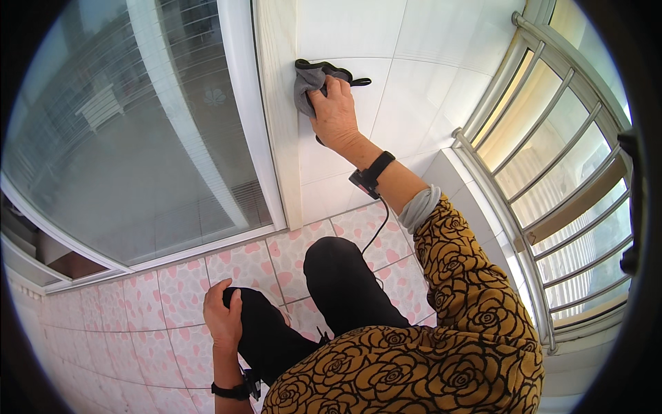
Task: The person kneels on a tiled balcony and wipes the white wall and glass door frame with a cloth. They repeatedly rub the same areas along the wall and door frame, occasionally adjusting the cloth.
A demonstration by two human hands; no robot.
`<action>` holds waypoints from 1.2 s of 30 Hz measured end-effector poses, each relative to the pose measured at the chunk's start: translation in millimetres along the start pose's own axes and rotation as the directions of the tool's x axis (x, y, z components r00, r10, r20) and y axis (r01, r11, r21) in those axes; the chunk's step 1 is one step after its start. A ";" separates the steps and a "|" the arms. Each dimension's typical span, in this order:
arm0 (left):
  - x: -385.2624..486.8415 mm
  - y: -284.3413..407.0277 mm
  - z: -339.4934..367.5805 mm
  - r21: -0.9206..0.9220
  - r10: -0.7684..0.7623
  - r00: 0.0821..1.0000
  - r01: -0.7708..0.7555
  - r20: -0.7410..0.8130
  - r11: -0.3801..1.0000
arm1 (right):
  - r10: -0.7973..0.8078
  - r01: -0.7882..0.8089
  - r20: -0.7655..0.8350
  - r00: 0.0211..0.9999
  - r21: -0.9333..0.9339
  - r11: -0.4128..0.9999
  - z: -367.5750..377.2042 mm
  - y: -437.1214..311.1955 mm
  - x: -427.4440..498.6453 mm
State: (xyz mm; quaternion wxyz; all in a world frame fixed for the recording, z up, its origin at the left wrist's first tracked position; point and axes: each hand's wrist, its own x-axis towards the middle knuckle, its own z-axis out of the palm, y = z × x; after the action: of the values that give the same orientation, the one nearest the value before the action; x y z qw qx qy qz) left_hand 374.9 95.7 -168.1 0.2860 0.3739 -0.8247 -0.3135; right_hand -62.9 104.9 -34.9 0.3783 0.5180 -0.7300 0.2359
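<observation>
A grey cleaning cloth (309,85) with black edging and a hanging loop is bunched under my right hand (336,111). My fingers press it on the white wall tiles (344,31), at the edge of the pale wooden door trim (279,103). My left hand (223,313) rests on my knee in black trousers, its fingers apart and no object in it. Each wrist wears a black strap with a small device, and a cable hangs from the right one.
A white-framed sliding glass door (181,155) stands at the left. Metal window bars (548,129) run along the right side above a tiled ledge (470,191). Pink-patterned floor tiles (243,264) lie below my knees.
</observation>
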 end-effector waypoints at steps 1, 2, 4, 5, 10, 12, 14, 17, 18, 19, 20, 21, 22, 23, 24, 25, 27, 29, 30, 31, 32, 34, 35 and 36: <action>-0.5 -1.3 1.1 0.000 0.006 1.000 -0.006 -0.009 1.000 | -0.002 0.001 0.032 0.999 0.018 1.000 -2.5 6.0 3.5; -1.7 -3.4 2.8 0.000 0.011 1.000 -0.011 -0.019 1.000 | -0.064 0.065 0.006 0.998 -0.011 0.998 -6.9 13.8 7.9; -3.5 -7.0 4.5 0.021 0.028 0.999 -0.027 -0.023 0.999 | -0.143 0.139 -0.028 0.989 -0.100 0.985 -20.6 31.3 26.1; -3.2 -9.1 5.2 0.024 0.054 0.998 -0.053 -0.043 0.998 | -0.142 0.130 -0.084 0.986 -0.129 0.983 -29.9 38.3 39.9; -3.4 -22.3 6.2 -0.011 0.069 0.996 -0.070 -0.052 0.997 | -0.127 0.091 -0.168 0.978 -0.204 0.975 -79.6 47.0 120.3; -2.8 -28.5 8.5 -0.027 0.055 0.997 -0.056 -0.047 0.998 | -0.097 0.070 -0.111 0.989 -0.222 0.972 -97.9 49.0 149.5; -1.0 -34.2 11.4 -0.048 0.050 0.997 -0.053 -0.051 0.997 | -0.106 0.068 -0.141 0.984 -0.248 0.966 -111.3 48.3 177.2; 0.0 -37.3 14.4 -0.047 0.044 0.998 -0.047 -0.047 0.998 | -0.057 0.007 -0.185 0.981 -0.259 0.966 -135.9 43.7 224.1; 0.2 -37.7 14.7 -0.037 0.041 0.998 -0.043 -0.045 0.998 | -0.061 -0.011 -0.216 0.974 -0.314 0.949 -143.2 39.2 240.0; 0.3 -36.7 15.0 -0.025 0.040 0.998 -0.041 -0.042 0.999 | -0.074 -0.004 -0.251 0.965 -0.295 0.955 -150.7 35.6 256.7; 0.0 -35.6 14.9 -0.030 0.037 0.998 -0.038 -0.041 0.999 | -0.037 -0.034 -0.238 0.971 -0.288 0.957 -156.4 32.3 271.0; -0.5 -34.1 15.2 -0.033 0.034 0.999 -0.036 -0.039 0.999 | -0.053 -0.014 -0.271 0.961 -0.240 0.971 -157.9 27.8 284.7; -1.1 -32.7 15.1 -0.039 0.028 0.999 -0.029 -0.036 0.999 | -0.047 -0.010 -0.276 0.960 -0.198 0.980 -156.8 23.9 293.6; -1.2 -31.5 15.4 -0.040 0.039 0.998 -0.041 -0.053 0.998 | -0.105 0.003 -0.408 0.907 -0.243 0.970 -150.6 18.9 299.9; -1.7 -30.7 16.1 -0.046 0.045 0.997 -0.048 -0.066 0.998 | -0.109 0.001 -0.428 0.897 -0.244 0.970 -144.0 17.4 298.9; -1.6 -30.4 16.8 -0.058 0.045 0.996 -0.049 -0.074 0.997 | -0.113 0.000 -0.444 0.889 -0.248 0.969 -133.2 15.0 294.4; -1.6 -31.1 18.2 -0.049 0.058 0.996 -0.061 -0.074 0.997 | -0.101 0.008 -0.428 0.898 -0.213 0.977 -111.5 14.5 271.1; -1.4 -32.5 18.8 -0.046 0.064 0.996 -0.067 -0.067 0.997 | -0.150 0.034 -0.387 0.910 -0.291 0.956 -92.5 17.9 232.1; -0.9 -33.1 18.7 -0.045 0.068 0.996 -0.071 -0.062 0.996 | -0.122 0.015 -0.325 0.938 -0.313 0.950 -83.4 17.6 211.4; -0.7 -33.1 18.1 -0.042 0.075 0.995 -0.077 -0.058 0.996 | -0.120 0.026 -0.279 0.953 -0.317 0.948 -76.1 17.2 189.9; -0.3 -32.8 17.7 -0.042 0.078 0.995 -0.080 -0.054 0.996 | -0.118 0.051 -0.224 0.967 -0.285 0.957 -70.1 16.6 169.9; 0.1 -30.6 16.8 -0.042 0.085 0.996 -0.087 -0.040 0.995 | -0.109 0.059 -0.168 0.980 -0.276 0.959 -57.8 13.0 136.0; -0.2 -27.8 16.3 -0.040 0.095 0.994 -0.097 -0.046 0.995 | -0.099 0.055 -0.158 0.982 -0.261 0.964 -52.9 12.6 122.2; -0.6 -26.2 16.3 -0.041 0.101 0.994 -0.103 -0.052 0.994 | -0.078 0.040 -0.140 0.987 -0.256 0.966 -46.8 10.9 109.7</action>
State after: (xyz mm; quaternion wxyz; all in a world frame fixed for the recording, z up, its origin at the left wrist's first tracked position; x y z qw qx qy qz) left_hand 375.2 87.4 -197.8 0.3301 0.3327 -0.8284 -0.3068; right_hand -78.2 79.9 81.3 0.5013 0.4683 -0.7080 0.1676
